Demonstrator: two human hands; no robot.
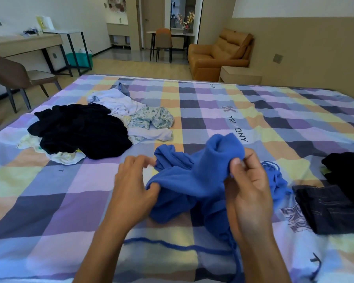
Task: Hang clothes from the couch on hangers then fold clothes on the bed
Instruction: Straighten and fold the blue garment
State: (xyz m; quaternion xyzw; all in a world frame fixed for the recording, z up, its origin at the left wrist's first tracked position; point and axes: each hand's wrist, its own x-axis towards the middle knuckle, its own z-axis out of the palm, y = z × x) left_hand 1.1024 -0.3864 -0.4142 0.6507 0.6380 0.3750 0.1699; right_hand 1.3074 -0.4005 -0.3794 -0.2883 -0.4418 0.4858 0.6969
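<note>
A crumpled blue garment (192,180) with a loose blue drawstring (172,245) lies on the checked bedspread (49,201) in front of me. My right hand (247,184) pinches a raised fold of it between thumb and fingers. My left hand (133,184) grips the garment's left edge, thumb tucked under the cloth, fingers curled above it. A heap of unfolded clothes sits at the left: a black garment (80,129), white ones (117,101) and a floral one (153,117). Folded dark jeans (327,207) and a black garment (347,168) lie at the right.
An orange couch (219,52) stands beyond the bed at the far right, next to a low bedside table (239,75). A brown chair (14,76) and a desk (23,44) are on the left. A table with an orange chair (164,40) stands at the back.
</note>
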